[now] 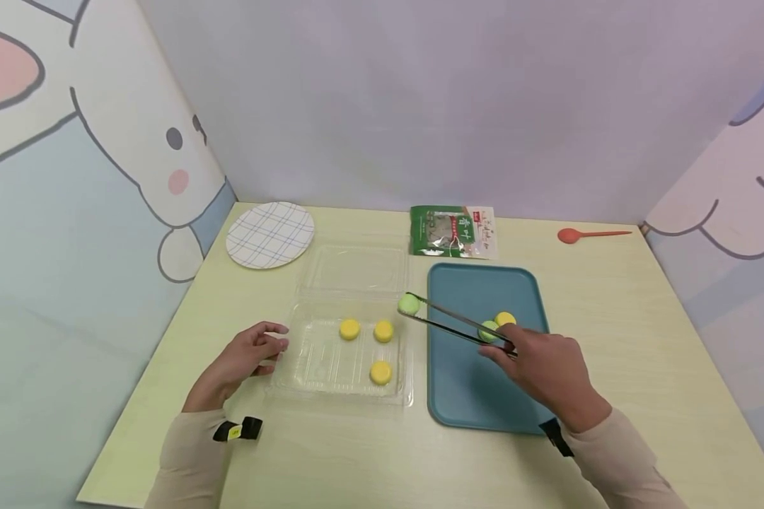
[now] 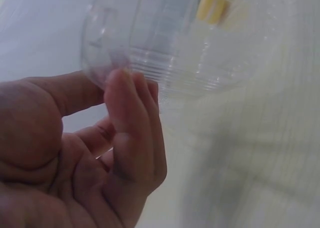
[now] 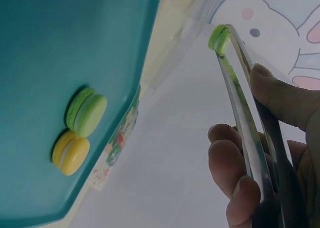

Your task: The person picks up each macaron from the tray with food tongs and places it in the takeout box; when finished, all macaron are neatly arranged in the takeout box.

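Observation:
My right hand (image 1: 550,367) grips a pair of metal tongs (image 1: 448,318). Between the tong tips is a green macaron (image 1: 409,305), held up near the right edge of a clear plastic container (image 1: 344,392). Its hinged lid lies back, and several yellow macarons, one of them at the front right (image 1: 380,372), sit in the base. At the container's left edge, my left hand (image 2: 115,143) pinches the rim between thumb and fingers. On the blue tray (image 1: 471,403), a green macaron (image 3: 87,111) and a yellow macaron (image 3: 71,153) lie touching.
A checked plate (image 1: 270,235) lies at the back left of the table. Behind the tray is a green and white packet (image 1: 453,232). The red spoon (image 1: 592,235) lies at the back right. Printed walls enclose the table at the back and sides.

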{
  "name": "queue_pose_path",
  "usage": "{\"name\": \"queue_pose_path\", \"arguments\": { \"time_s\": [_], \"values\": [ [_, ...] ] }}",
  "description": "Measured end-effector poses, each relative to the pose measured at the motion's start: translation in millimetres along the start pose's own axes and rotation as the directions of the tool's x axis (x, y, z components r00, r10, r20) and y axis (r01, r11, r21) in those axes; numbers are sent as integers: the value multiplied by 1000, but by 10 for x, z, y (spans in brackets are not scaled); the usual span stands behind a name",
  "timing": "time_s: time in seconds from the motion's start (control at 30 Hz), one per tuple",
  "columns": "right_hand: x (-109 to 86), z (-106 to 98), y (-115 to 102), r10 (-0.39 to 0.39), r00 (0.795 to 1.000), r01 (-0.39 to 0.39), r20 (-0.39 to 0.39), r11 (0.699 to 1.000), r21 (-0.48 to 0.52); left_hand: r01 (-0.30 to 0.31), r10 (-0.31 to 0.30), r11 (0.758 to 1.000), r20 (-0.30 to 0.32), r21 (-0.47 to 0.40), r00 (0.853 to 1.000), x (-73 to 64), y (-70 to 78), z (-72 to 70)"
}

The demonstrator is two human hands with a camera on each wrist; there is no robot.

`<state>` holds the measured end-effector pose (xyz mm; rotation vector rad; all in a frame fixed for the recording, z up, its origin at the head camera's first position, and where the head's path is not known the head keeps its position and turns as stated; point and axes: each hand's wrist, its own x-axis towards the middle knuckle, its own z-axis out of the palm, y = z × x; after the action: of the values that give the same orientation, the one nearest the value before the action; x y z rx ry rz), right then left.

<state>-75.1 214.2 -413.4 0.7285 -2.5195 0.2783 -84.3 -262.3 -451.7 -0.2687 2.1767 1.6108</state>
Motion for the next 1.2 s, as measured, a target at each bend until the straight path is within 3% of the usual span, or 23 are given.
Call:
{"name": "queue_pose_path", "arguments": {
  "time_s": [0.2,0.43,0.7,0.97,1.2],
  "values": [
    [60,60,-116,-39,999,39,15,999,26,-1,1,1000,-1,-2,1000,-6,-3,6],
    [165,51,-272,-67,985,60,156,997,48,0,0,1000,-1,-2,1000,-11,-4,9],
    [255,94,-392,-104,969,104,223,995,13,3,-3,1000,-5,3,1000,-6,6,6],
    [338,121,-538,-80,928,76,365,997,23,7,-7,1000,-5,7,1000,-5,7,12],
    [384,174,-649,-120,907,107,404,993,55,2,-2,1000,-2,3,1000,-1,-1,5]
  ]
}}
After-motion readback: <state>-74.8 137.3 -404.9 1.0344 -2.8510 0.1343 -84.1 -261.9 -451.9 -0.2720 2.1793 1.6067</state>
